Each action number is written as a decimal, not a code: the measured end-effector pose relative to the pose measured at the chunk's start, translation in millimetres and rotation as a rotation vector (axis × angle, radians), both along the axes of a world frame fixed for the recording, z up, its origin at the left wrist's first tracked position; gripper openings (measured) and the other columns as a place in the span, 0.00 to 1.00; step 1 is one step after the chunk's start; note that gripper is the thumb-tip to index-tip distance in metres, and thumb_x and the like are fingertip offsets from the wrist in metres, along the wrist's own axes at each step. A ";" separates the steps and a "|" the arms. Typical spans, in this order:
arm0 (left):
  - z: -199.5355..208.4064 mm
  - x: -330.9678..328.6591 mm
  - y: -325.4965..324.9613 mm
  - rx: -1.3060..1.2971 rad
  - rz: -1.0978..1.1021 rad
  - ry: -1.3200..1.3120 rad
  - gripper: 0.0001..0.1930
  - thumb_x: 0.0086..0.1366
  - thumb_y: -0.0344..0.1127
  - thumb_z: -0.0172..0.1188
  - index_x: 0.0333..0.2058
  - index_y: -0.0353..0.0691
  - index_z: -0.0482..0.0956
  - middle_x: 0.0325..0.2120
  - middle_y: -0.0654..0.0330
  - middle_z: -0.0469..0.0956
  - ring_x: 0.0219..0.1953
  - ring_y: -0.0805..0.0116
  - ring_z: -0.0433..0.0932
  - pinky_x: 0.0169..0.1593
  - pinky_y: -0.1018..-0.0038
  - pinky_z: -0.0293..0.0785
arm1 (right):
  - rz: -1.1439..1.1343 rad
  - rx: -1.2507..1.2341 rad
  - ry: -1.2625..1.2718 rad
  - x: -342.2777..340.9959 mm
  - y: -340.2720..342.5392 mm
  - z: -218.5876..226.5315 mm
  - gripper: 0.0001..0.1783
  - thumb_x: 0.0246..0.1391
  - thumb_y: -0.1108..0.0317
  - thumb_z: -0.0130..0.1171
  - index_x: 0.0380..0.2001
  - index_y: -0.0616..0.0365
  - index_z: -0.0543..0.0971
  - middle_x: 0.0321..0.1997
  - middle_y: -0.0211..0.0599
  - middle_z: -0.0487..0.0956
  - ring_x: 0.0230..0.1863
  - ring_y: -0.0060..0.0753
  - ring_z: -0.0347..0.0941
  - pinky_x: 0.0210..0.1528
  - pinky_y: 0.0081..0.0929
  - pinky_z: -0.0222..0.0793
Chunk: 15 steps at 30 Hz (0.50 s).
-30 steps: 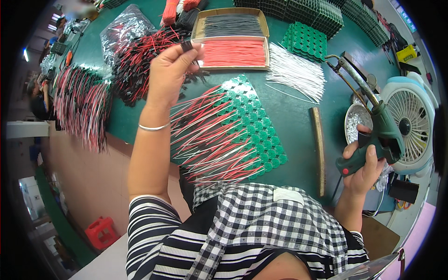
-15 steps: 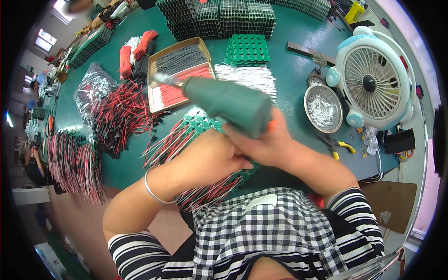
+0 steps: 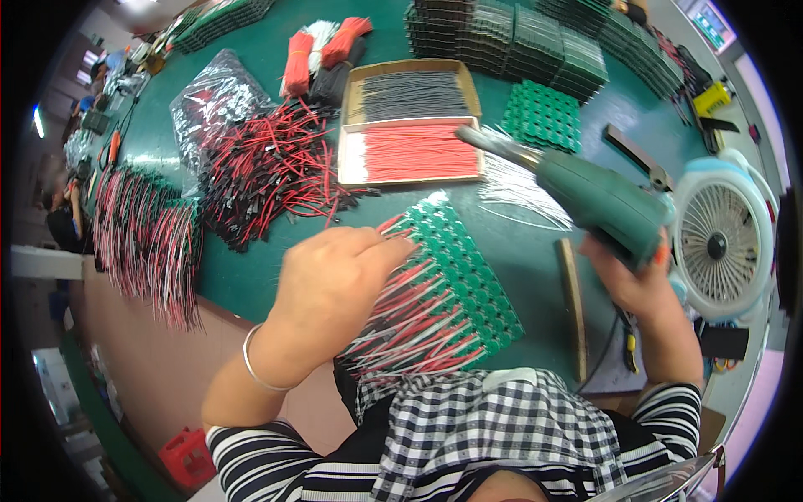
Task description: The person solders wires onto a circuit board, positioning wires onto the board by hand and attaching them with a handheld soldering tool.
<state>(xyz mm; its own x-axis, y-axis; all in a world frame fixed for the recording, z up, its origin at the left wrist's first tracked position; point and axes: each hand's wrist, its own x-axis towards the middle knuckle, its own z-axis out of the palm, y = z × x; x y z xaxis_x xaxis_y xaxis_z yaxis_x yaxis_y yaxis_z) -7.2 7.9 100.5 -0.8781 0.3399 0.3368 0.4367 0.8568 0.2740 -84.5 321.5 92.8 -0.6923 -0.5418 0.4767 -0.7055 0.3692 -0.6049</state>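
My right hand (image 3: 631, 284) grips a green heat gun (image 3: 595, 199), raised over the right of the table. Its metal nozzle (image 3: 506, 149) points left, above white thin tubes (image 3: 527, 191). In front of me lies a panel of round green circuit boards (image 3: 477, 280). Red and white wires (image 3: 418, 330) stick out from the panel's left side toward my apron. My left hand (image 3: 330, 284), with a bangle on the wrist, is closed at the upper wires, beside the panel's far left edge. The fingertips are partly hidden.
Beyond the panel stands a cardboard box (image 3: 347, 155) of black and red tubes. A heap of red and black wires (image 3: 263, 171) lies to its left. At right are a fan (image 3: 721, 243), a wooden bar (image 3: 574, 309) and yellow-handled pliers (image 3: 630, 353). Stacked green panels (image 3: 544, 113) stand behind.
My hands have moved apart, the right one carrying the heat gun away to the right. More of the circuit board panel shows now. The whole view has shifted.
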 end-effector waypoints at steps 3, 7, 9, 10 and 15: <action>-9.5 6.1 -15.9 -0.067 0.169 0.060 0.06 0.49 0.29 0.61 0.28 0.47 0.83 0.26 0.67 0.79 0.31 0.65 0.75 0.37 0.66 0.67 | -0.023 0.210 -0.289 -4.3 25.3 8.3 0.25 0.47 0.77 0.61 0.51 0.63 0.71 0.45 0.45 0.76 0.38 0.38 0.76 0.43 0.31 0.72; -54.1 4.5 -20.1 -0.115 0.341 0.104 0.06 0.52 0.33 0.59 0.28 0.53 0.83 0.30 0.75 0.78 0.44 0.68 0.72 0.50 0.59 0.52 | -0.008 -0.306 -0.773 3.7 -5.5 -2.6 0.28 0.54 0.68 0.57 0.56 0.65 0.66 0.47 0.50 0.76 0.28 0.32 0.75 0.34 0.30 0.74; -63.1 0.6 -15.4 -0.106 0.361 0.089 0.07 0.52 0.34 0.59 0.29 0.54 0.83 0.30 0.76 0.77 0.44 0.68 0.72 0.52 0.58 0.50 | -0.016 -0.362 -0.829 7.4 -14.9 -15.3 0.29 0.54 0.66 0.58 0.57 0.66 0.65 0.47 0.51 0.75 0.27 0.33 0.75 0.31 0.29 0.74; -65.5 -3.5 -12.1 -0.126 0.371 0.131 0.06 0.52 0.34 0.60 0.28 0.54 0.84 0.28 0.76 0.77 0.43 0.69 0.71 0.53 0.59 0.49 | -0.029 -0.428 -0.872 9.8 -16.1 -23.4 0.30 0.55 0.63 0.58 0.57 0.66 0.64 0.48 0.52 0.75 0.27 0.35 0.76 0.28 0.29 0.75; -82.3 -17.9 -7.0 -0.161 0.315 0.212 0.06 0.53 0.34 0.60 0.29 0.53 0.85 0.23 0.78 0.76 0.38 0.74 0.71 0.57 0.59 0.44 | -0.088 -0.513 -1.007 33.3 -23.9 -56.0 0.32 0.55 0.60 0.59 0.58 0.67 0.63 0.49 0.55 0.74 0.25 0.38 0.76 0.26 0.29 0.75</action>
